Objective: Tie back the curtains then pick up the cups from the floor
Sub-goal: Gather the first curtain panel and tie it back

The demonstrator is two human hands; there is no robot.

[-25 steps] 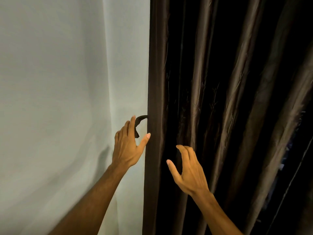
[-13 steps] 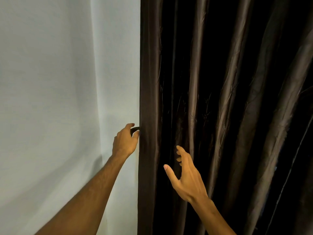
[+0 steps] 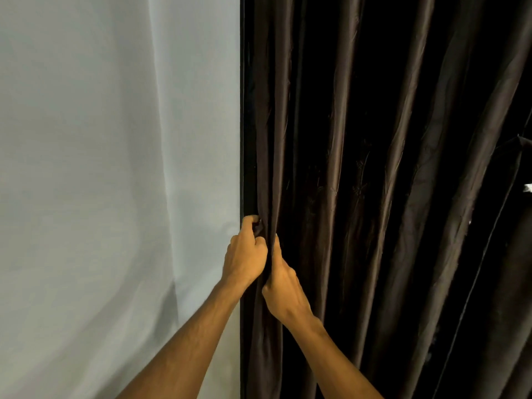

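Note:
A dark brown pleated curtain (image 3: 374, 197) hangs over the right two thirds of the head view. At its left edge, my left hand (image 3: 246, 254) is curled shut, its fingers closed on a small dark tie-back or hook that is almost hidden by the curtain edge. My right hand (image 3: 283, 286) sits right beside it, touching it, with its fingers pushed into the curtain's outermost fold and closed on the fabric. No cups and no floor are in view.
A pale grey wall (image 3: 115, 168) fills the left side, with an inside corner line near its middle. A second dark curtain panel (image 3: 515, 254) overlaps at the far right, with a small bright gap beside it.
My right hand has moved left from open in front of the curtain to gripping its edge fold beside my left hand. My left hand has closed tighter at the curtain edge.

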